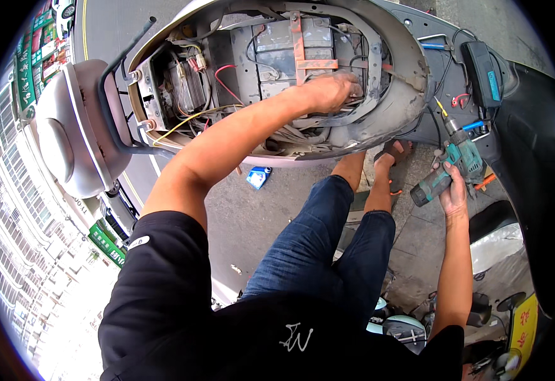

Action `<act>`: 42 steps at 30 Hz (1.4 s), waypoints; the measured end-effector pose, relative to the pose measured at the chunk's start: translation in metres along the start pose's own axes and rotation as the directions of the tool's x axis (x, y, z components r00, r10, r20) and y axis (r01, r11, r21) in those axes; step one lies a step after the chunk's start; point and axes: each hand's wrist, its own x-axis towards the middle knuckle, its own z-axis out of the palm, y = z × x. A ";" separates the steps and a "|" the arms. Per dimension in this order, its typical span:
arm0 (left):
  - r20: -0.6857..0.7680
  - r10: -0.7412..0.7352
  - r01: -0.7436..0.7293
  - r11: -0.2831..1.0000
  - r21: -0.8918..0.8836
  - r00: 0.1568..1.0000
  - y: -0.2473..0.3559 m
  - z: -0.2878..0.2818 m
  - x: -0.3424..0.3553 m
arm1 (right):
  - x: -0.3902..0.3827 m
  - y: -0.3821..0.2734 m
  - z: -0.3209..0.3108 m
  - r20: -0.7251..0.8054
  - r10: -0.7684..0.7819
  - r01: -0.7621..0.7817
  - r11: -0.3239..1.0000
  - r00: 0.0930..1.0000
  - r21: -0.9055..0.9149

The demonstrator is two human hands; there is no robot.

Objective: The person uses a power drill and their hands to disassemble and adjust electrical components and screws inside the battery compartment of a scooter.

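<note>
My left hand (336, 93) reaches over the open compartment of a scooter body (410, 82), beside dark battery blocks (277, 54) and a rusty orange metal bracket (297, 47). Its fingers are curled downward; what they grip, if anything, is hidden under them. Off to the right, my right hand (455, 190) is closed around the handle of a teal and black cordless drill (464, 155). The drill's thin bit points up and left, toward the scooter's footboard, and touches nothing that I can make out.
A finned metal box (188, 86) with loose wires sits at the compartment's left end. A grey top case (80, 127) is mounted behind the dark rack bar. On the footboard lie a black charger-like box (482, 75) and blue-handled tools (435, 46). A blue-white packet (259, 178) lies on the ground.
</note>
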 end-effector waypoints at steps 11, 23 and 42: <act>0.034 -0.648 0.597 0.680 -0.426 0.761 -0.036 -0.024 -0.124 | 0.107 0.040 0.018 0.059 -0.013 -0.008 0.940 0.998 0.342; 0.019 -0.519 0.449 0.720 -0.529 0.855 -0.056 -0.029 -0.111 | 0.116 0.054 -0.033 -0.368 0.071 -0.174 0.950 0.927 -0.257; -0.829 -0.556 0.445 0.758 -0.477 0.058 0.006 -0.079 -0.315 | 0.039 -0.091 0.126 -0.213 -0.677 0.468 0.669 0.705 -0.577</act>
